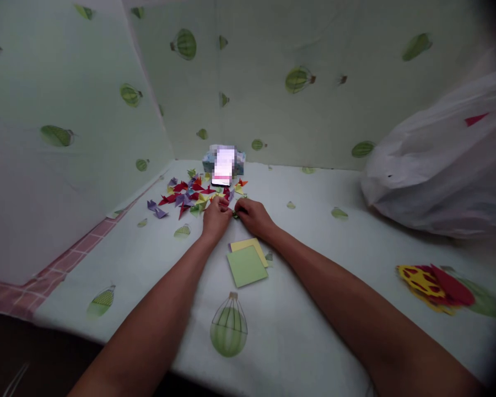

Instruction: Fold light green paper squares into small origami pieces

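My left hand (217, 218) and my right hand (253, 214) meet at the middle of the table, fingers pinched together. Between the fingertips is a small folded piece of green paper (236, 215), mostly covered by the fingers. Just beyond and left of my left hand lies a pile of folded paper cranes (184, 194) in red, purple, yellow, green and orange. Nearer to me, between my forearms, a green paper square (247, 267) overlaps a yellow paper square (254, 248), both flat on the cloth.
A lit phone (224, 165) leans against a tissue box (240, 164) behind the cranes. At right stands a bulky white plastic bag (442, 165). Red and yellow paper cutouts (427, 282) lie at the near right. A balloon-patterned cloth (297, 325) covers table and walls.
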A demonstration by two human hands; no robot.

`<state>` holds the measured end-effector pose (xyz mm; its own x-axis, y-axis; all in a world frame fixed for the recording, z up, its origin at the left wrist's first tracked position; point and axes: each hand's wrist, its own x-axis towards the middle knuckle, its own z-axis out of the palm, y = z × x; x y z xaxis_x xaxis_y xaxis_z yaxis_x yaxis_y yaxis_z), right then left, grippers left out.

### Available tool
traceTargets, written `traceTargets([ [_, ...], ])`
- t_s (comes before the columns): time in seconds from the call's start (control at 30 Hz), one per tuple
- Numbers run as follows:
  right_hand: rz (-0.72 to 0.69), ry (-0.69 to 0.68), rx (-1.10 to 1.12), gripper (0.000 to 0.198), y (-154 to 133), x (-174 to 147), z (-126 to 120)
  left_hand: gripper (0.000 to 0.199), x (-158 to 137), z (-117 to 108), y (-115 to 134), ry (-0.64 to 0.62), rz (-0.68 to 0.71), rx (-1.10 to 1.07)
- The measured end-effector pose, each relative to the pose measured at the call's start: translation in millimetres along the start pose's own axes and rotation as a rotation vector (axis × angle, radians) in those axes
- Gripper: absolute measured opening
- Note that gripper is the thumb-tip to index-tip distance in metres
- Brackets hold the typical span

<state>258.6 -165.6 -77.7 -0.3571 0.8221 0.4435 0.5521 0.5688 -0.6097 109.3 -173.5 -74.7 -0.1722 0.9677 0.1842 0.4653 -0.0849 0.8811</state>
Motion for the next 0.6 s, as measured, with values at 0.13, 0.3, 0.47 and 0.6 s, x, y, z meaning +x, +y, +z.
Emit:
traceTargets([
  [0.13,0.012,0.002,0.004,0.014,-1,0,-1,0.021,0,-1,1,0.012,-0.005,-0.019],
  [0.3,0.025,0.025,0.001,0.013,-2,-1,-2,0.015,1,-2,2,0.043,-0.011,-0.101],
  [0.47,0.044,0.045,-0.029,0.014,0,2,0,0.010,-1,-3,4,0.130,-0.021,-0.211],
  [0.6,0.059,0.032,-0.072,0.014,0,10,2,0.010,-1,-5,6,0.195,-0.016,-0.282],
])
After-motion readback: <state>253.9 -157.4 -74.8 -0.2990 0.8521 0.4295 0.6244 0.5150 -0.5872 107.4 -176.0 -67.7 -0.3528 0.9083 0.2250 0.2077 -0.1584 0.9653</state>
